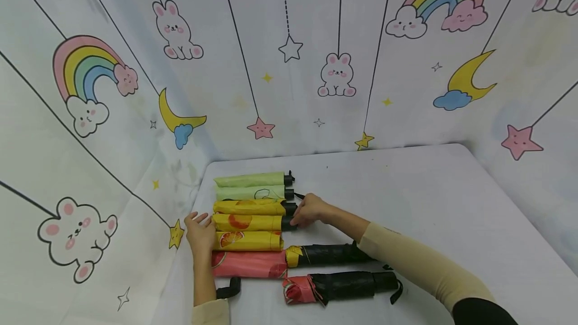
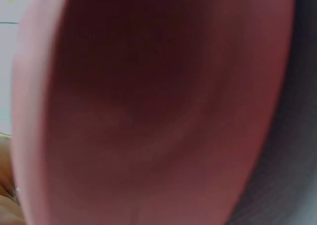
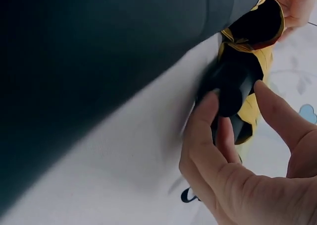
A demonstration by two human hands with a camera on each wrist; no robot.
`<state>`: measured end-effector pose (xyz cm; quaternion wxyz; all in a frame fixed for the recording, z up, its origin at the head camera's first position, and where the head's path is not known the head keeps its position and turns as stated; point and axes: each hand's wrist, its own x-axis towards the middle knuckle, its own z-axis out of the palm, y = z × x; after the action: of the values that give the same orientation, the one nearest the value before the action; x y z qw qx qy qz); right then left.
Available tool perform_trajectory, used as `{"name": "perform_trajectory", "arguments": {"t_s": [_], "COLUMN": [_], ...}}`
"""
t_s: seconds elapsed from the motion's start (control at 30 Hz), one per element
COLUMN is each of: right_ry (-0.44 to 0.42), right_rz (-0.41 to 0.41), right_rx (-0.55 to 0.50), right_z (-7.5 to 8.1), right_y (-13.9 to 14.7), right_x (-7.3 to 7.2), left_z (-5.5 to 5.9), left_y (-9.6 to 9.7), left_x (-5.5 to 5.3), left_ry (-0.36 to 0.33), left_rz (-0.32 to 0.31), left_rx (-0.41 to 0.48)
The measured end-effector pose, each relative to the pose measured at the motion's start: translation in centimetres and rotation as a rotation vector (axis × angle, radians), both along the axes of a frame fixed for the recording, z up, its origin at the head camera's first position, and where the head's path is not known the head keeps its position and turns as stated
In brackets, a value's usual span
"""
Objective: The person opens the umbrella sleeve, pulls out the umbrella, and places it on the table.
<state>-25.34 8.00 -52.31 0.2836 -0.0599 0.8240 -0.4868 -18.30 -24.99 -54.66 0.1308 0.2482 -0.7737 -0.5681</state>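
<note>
Three yellow sleeves (image 1: 258,222), side by side on the white worktop (image 1: 406,199)

Middle sleeve: slim tube, orange-fruit print, smooth black cylindrical handle (image 1: 287,223) at its right end. Right hand (image 1: 311,209) pinches this handle between thumb and fingers. Left hand (image 1: 201,234) lies at the sleeves' left ends, fingers loosely apart; contact cannot be told. Farther off: two pale green sleeves (image 1: 244,193), lightly creased. Nearer: pink sleeve (image 1: 253,265). To its right, two black rolls (image 1: 334,255), one ending in yellow cloth, one in crumpled red. Left forearm (image 1: 204,275) partly covers a bent black piece (image 1: 230,289). Left wrist view: blurred pink curved surface (image 2: 247,136) fills most; unidentified.
</note>
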Motion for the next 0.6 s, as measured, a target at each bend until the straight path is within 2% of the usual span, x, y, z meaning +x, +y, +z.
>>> {"name": "perform_trajectory", "arguments": {"t_s": [0.37, 0.5, 0.6], "right_ry": [-0.113, -0.173, -0.187], "right_rz": [-0.05, -0.053, -0.064], "right_rx": [-0.034, -0.11, -0.166], "right_z": [-0.7, -0.84, -0.92], "right_y": [-0.27, -0.19, -0.02], "right_x": [0.21, 0.31, 0.48], "left_z": [-0.24, -0.29, -0.4], "left_y": [-0.16, -0.28, -0.4], "left_x": [0.06, 0.13, 0.23], "left_ry": [-0.001, -0.006, -0.016], "left_rz": [0.037, 0.039, 0.032], "left_rx": [-0.019, -0.023, -0.014]}}
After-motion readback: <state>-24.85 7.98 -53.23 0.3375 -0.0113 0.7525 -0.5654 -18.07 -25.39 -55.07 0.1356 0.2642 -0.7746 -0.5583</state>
